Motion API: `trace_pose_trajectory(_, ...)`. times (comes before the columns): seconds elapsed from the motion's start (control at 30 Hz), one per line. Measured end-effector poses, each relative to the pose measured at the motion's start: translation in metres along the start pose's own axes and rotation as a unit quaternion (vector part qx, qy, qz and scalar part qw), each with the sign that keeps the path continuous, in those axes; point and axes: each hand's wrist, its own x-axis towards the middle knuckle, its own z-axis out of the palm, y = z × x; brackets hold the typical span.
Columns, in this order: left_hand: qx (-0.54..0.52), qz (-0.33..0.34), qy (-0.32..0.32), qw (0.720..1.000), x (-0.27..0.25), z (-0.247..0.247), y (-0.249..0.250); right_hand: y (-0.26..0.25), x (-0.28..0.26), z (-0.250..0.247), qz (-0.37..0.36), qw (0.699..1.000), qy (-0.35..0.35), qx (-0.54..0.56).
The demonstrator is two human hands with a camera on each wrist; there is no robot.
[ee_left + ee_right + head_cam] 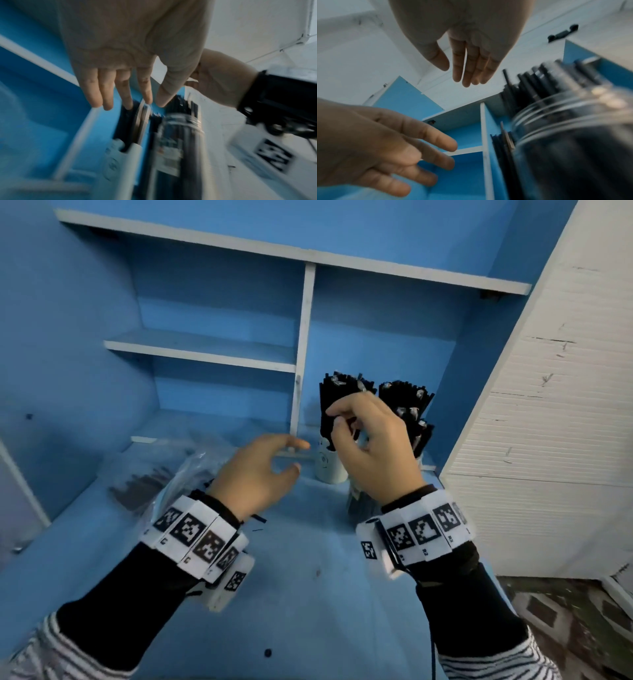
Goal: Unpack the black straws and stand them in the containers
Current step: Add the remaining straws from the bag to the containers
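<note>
With both hands (255, 474) open, straws (337, 398) upright

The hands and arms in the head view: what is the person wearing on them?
Both hands, left hand and right hand, are bare. Each wrist carries a white band of black square markers. Sleeves are black over striped black-and-white cuffs; a thin cable runs down the right sleeve.

Before you, a blue tabletop (291, 594) carries a white cup (330, 465) and a clear jar (358, 501), both packed with black straws (337, 397), plus a crumpled clear plastic bag (154, 481) at left.
</note>
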Motion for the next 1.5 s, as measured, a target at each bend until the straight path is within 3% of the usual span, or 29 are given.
trace_pose_trajectory(0.13,0.084,-0.036,0.025,0.996,-0.010,-0.057,-0.026,-0.009,-0.011,0.043,0.100,0.980,-0.134,0.105)
trace_pose_trajectory(0.3,0.132,-0.089,-0.136,0.978,-0.017,-0.089,-0.066,-0.010,-0.021,0.106,0.174,0.914,-0.362,0.063)
trace_pose_trajectory(0.47,0.104,-0.084,-0.090,0.987,-0.023,-0.091,-0.086,-0.023,-0.018,0.152,0.166,0.858,-0.486,-0.020)
trace_pose_trajectory(0.63,0.055,-0.084,-0.072,0.992,-0.016,-0.087,-0.098,-0.021,-0.019,0.184,0.151,0.838,-0.519,-0.078)
trace_pose_trajectory(1.07,-0.045,-0.075,-0.025,0.996,-0.007,-0.084,-0.089,-0.018,-0.024,0.205,0.116,0.840,-0.516,-0.119)
trace_pose_trajectory(1.5,-0.069,-0.066,-0.054,0.994,-0.014,-0.094,-0.099,-0.010,-0.020,0.195,0.175,0.903,-0.393,-0.009)
